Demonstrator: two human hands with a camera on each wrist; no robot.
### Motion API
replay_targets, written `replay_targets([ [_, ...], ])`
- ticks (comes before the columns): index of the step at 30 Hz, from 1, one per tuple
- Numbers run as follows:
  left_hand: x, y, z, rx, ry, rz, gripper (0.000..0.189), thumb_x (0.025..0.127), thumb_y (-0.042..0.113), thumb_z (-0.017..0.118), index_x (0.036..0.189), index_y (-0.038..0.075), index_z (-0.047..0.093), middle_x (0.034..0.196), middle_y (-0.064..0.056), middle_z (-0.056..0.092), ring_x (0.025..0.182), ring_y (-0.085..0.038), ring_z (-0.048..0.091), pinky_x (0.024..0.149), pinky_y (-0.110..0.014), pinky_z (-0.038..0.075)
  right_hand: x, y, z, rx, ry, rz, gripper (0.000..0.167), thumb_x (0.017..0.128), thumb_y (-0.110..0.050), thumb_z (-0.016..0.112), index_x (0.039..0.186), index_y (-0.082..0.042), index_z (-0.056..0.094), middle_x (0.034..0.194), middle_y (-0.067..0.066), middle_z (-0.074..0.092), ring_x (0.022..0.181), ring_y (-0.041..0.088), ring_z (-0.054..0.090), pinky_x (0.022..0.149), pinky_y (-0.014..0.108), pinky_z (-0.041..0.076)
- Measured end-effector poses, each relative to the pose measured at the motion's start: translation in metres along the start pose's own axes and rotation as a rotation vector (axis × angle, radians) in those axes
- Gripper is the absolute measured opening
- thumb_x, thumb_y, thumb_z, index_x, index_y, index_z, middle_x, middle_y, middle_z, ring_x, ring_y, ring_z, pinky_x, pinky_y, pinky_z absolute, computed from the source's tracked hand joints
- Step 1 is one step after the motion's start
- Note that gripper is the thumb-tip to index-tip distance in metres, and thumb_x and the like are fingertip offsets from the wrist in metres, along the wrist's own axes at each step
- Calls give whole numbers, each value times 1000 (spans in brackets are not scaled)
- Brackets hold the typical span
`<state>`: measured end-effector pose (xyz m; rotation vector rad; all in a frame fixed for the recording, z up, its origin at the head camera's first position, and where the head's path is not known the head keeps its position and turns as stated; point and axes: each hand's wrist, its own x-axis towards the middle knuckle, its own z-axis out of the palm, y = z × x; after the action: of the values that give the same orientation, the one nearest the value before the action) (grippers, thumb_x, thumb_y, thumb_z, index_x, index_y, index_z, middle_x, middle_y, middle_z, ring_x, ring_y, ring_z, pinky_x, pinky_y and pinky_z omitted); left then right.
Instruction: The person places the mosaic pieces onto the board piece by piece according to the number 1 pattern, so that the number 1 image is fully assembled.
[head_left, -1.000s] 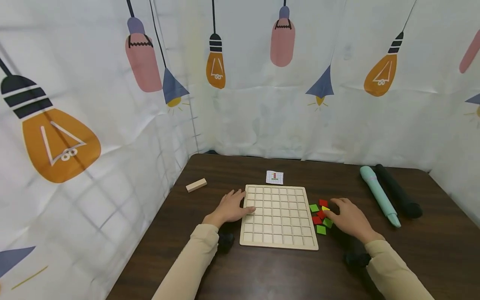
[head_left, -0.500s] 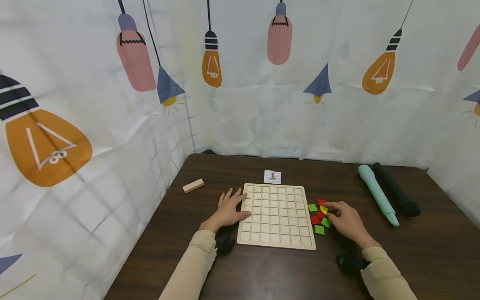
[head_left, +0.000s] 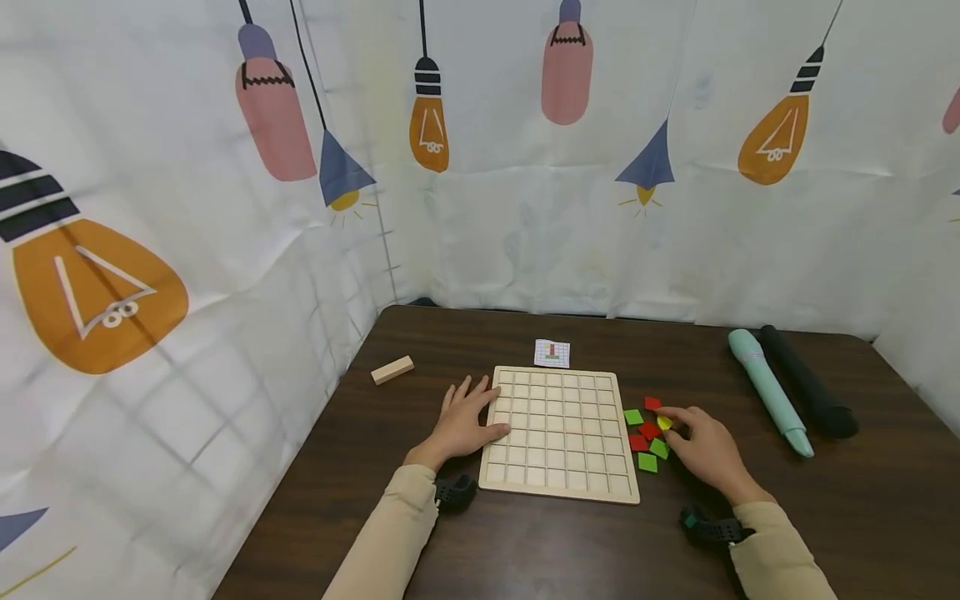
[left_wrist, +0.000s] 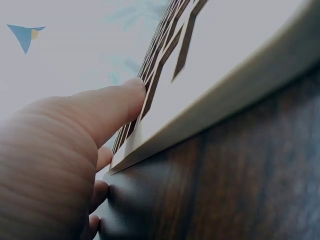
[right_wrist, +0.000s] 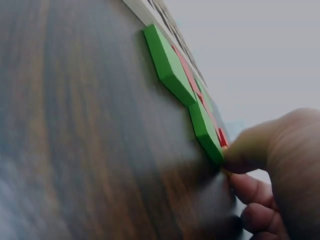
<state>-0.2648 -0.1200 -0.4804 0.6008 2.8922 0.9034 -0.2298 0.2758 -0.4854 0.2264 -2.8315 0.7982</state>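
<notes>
My left hand (head_left: 460,423) lies at the left edge of a pale wooden grid board (head_left: 558,433), fingers spread. Its thumb rests on the board's face, as the left wrist view also shows. To the right of the board, my right hand (head_left: 708,450) pinches a yellow square tile (head_left: 664,422) between thumb and index finger. Around that tile lie red tiles, one red tile (head_left: 638,442) near the board, and green tiles, one green tile (head_left: 647,462) at the near end. In the right wrist view the fingertips, close beside a green tile (right_wrist: 205,127), hide the yellow tile.
Behind the board lies a small printed card (head_left: 552,353) with a coloured pattern on a grid. A wooden block (head_left: 392,370) sits at the left. A mint-green microphone-shaped object (head_left: 770,392) and a black cylindrical object (head_left: 807,382) lie at the right of the dark table (head_left: 555,542).
My right thumb and index finger have closed on the yellow tile, which has shifted slightly right from the other tiles. The left hand keeps its place at the board's edge.
</notes>
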Motion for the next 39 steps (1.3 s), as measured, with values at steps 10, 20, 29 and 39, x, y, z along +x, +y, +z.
replay_targets([
  [10,1,-2,2,20,6,7,70,91,47,66,148,15,43,160,-11,24,149,-38,9,119,-58,-1,-2,4,-6,23,30,29,28,88,-8,68,115,0,68,76,2,58,60,14,43,52,27,34],
  [20,0,-3,3,27,2,5,70,91,47,65,149,16,42,160,-10,24,149,-36,8,119,-57,-1,-2,6,-9,-30,-10,-8,21,88,-10,70,106,1,66,75,3,52,62,16,43,52,27,35],
  [29,1,-3,5,36,6,-10,69,91,49,64,150,18,42,161,-8,23,149,-35,8,120,-56,0,-2,12,-16,12,57,14,20,86,-15,71,101,-2,67,92,11,60,71,18,50,59,29,43],
  [39,-1,1,1,21,5,-3,70,91,48,64,149,16,42,160,-11,24,149,-36,8,119,-57,0,11,-11,-12,94,16,22,28,91,-16,67,115,-1,67,88,7,64,63,17,49,48,26,41],
])
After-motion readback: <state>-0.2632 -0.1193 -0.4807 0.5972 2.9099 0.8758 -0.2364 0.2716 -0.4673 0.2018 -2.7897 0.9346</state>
